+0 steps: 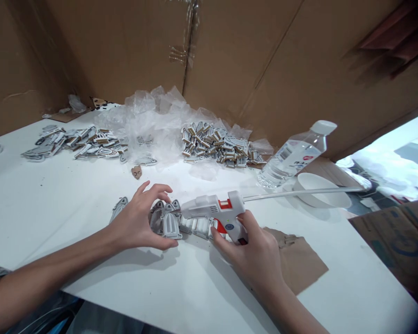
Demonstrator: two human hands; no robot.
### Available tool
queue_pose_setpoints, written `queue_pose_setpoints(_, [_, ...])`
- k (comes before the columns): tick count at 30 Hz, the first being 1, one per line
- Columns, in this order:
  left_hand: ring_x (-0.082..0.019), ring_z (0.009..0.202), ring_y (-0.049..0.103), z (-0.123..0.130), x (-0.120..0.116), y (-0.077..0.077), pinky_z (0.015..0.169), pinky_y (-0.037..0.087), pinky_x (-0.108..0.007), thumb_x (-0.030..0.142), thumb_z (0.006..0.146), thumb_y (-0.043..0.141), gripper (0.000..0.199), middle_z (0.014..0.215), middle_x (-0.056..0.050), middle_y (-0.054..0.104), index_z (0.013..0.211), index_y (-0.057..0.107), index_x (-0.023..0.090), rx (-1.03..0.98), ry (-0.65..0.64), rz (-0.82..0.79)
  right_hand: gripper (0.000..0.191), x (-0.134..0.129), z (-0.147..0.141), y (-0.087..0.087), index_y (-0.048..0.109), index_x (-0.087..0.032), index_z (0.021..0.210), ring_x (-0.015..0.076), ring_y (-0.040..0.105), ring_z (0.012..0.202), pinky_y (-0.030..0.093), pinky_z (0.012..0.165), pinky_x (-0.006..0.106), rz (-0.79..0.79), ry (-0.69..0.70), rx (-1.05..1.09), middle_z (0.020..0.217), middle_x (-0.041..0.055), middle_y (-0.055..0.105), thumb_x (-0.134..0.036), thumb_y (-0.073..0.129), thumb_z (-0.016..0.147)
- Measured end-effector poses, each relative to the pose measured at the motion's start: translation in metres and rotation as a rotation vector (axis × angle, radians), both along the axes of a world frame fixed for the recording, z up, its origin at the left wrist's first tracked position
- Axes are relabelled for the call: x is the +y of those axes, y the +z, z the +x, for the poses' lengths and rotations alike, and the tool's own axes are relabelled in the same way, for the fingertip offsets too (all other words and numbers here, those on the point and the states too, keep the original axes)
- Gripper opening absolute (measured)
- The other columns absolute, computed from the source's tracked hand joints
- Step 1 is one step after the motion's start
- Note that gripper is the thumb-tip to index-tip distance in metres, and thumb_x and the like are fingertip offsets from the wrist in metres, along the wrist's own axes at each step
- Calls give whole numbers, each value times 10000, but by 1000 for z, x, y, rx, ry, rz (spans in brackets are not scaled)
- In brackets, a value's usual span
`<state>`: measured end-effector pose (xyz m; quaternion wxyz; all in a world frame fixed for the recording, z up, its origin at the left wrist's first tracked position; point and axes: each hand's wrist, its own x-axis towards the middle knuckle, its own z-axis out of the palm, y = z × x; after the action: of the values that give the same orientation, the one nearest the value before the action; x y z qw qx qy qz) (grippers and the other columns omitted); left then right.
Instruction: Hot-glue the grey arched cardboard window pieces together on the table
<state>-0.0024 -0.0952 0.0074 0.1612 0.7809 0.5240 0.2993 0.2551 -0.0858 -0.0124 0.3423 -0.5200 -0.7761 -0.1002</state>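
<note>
My right hand (259,250) is wrapped round the grip of a white hot glue gun (209,207) with a red trigger. A long clear glue stick (299,192) sticks out of its back. The gun's nozzle points left, close to a small grey arched piece (172,226). My left hand (141,218) curves about this piece from the left, thumb at its lower edge and fingers at its top. Similar grey pieces (200,227) lie in a row to its right, partly under the gun. Another grey piece (118,208) lies behind my left wrist.
Piles of grey pieces lie at the back left (101,143) and back middle (216,144), with crumpled clear plastic bags (153,116) between. A water bottle (292,155) leans beside a white bowl (322,190). Torn cardboard (303,264) lies by my right hand. Cardboard walls (125,51) enclose the table.
</note>
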Motion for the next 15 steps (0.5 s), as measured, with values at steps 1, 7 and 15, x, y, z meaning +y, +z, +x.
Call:
queue_pose_setpoints(1, [-296,1148,583,0,0,0,1144,238,-559,376,566,790,656,1198,-74,578,1107,448,234,6,-5,-2,255,0,0,0,491,-212,838,86,439,391,330,433,197,5,-4,-4,490,-89,474,-399,626,727])
queue_pose_setpoints(7, [-245,1085,614,0,2,-3,1193,108,-527,376,561,794,737,1161,-42,586,1163,389,242,21,-54,-3,272,1,0,1,500,-211,840,86,443,392,330,432,192,14,-18,-10,479,-96,451,-404,641,711])
queue_pose_setpoints(15, [-237,1086,612,-2,2,-5,1198,95,-521,367,597,775,743,1149,-23,590,1200,359,244,28,-89,34,263,0,1,4,505,-208,830,84,432,381,314,424,189,24,-28,-28,459,-102,421,-403,633,710])
